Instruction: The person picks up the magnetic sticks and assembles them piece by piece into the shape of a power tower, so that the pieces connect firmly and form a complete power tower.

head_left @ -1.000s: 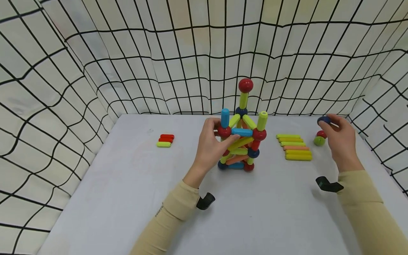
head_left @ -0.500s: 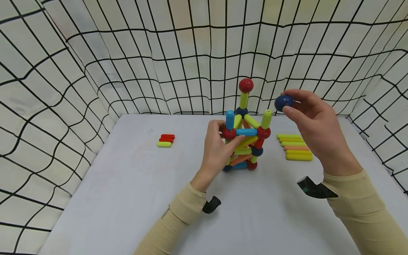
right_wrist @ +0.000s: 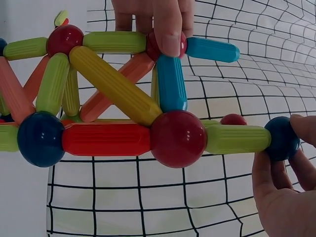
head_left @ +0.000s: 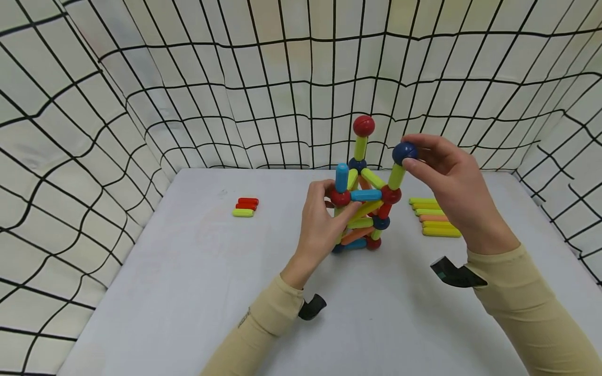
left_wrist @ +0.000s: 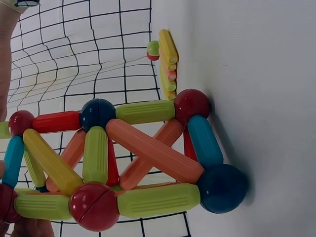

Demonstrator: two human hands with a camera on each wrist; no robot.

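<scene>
A tower of coloured rods and balls (head_left: 359, 223) stands on the white table. My left hand (head_left: 322, 222) grips its upper left corner around a red ball (head_left: 340, 197), the thumb lying against the light-blue rod (head_left: 366, 195). A short blue rod (head_left: 342, 177) points up from that ball. With thumb and fingers my right hand (head_left: 451, 188) pinches a dark blue ball (head_left: 404, 153). In the right wrist view the blue ball (right_wrist: 282, 138) touches the end of a lime-green rod (right_wrist: 238, 138), which joins a red ball (right_wrist: 178, 138). Another red ball (head_left: 363, 126) tops the rear post.
Several yellow, lime and orange rods (head_left: 435, 224) lie in a row at the right. Two red rods and a lime rod (head_left: 243, 213) lie at the left. Beyond them, a green and a red ball (left_wrist: 153, 48) show in the left wrist view. Black netting (head_left: 263, 83) surrounds the table.
My right hand has carried the dark blue ball left from the table's right side onto the upright lime rod's top. My left hand and the tower have shifted slightly right.
</scene>
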